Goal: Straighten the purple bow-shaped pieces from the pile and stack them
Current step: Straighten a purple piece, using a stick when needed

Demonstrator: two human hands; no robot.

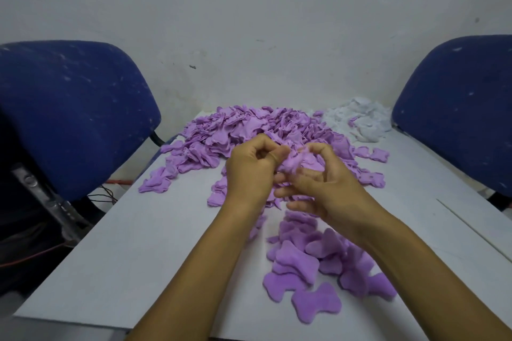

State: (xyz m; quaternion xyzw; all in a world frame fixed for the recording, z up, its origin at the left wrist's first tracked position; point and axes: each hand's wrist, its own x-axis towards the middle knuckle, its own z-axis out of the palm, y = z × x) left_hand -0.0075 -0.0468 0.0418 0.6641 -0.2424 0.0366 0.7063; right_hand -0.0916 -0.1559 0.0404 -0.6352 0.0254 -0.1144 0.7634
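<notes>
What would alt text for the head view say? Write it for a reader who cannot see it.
Two bare hands, left hand and right hand, pinch a crumpled purple piece over a white table. A big purple pile lies behind them, flattened pieces nearer the camera, white scraps at the far right, and blue chairs at both sides.

Dim even light, soft shadows, slight blur, edges bowed

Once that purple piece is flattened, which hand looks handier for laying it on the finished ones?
Probably the right hand: the flattened pieces lie directly beneath its forearm, nearer than to the left hand. Both now pinch the crumpled piece.
</notes>
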